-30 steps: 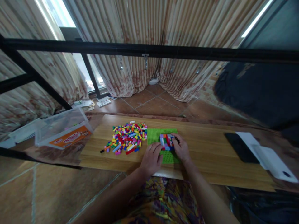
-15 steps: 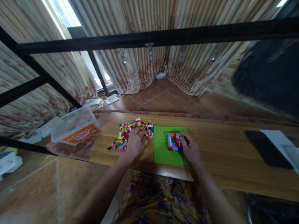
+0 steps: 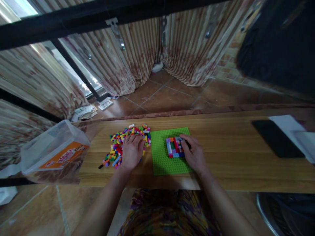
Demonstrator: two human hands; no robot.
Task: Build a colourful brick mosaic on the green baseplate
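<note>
A loose pile of small coloured toy bricks lies on the left part of the wooden table. My left hand rests over the pile, its fingers curled down among the bricks; the fingertips are hidden. To its right is a green studded baseplate. A low block build of white, red, purple, blue and orange bricks sits on the plate. My right hand holds the right side of this build, thumb and fingers bent around its edge and partly covering it.
At the left stands a clear plastic box with an orange label. A black flat pad and white paper lie at the table's right end. A dark metal bar crosses above, before striped curtains.
The view has tilted and shifted, so the table sits further left and the bar higher. My left hand stays over the brick pile, and my right hand stays at the block build.
</note>
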